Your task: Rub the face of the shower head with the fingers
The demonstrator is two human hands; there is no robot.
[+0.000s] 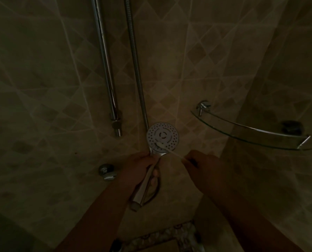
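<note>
In a dim tiled shower, my left hand (138, 168) grips the chrome handle of a hand shower, just below its head. The round white shower head (162, 135) faces me, its face dotted with small nozzle holes. My right hand (200, 163) pinches a thin pale toothbrush (167, 148) by its handle. The brush end lies against the lower left of the shower head's face. The flexible metal hose (135, 59) runs up the wall from behind the head.
A chrome slide bar (106, 66) is fixed to the wall at the left of the hose. A small chrome wall fitting (107, 171) sits low on the left. A curved glass corner shelf (251, 132) juts out at the right. Patterned floor tiles (162, 237) show below.
</note>
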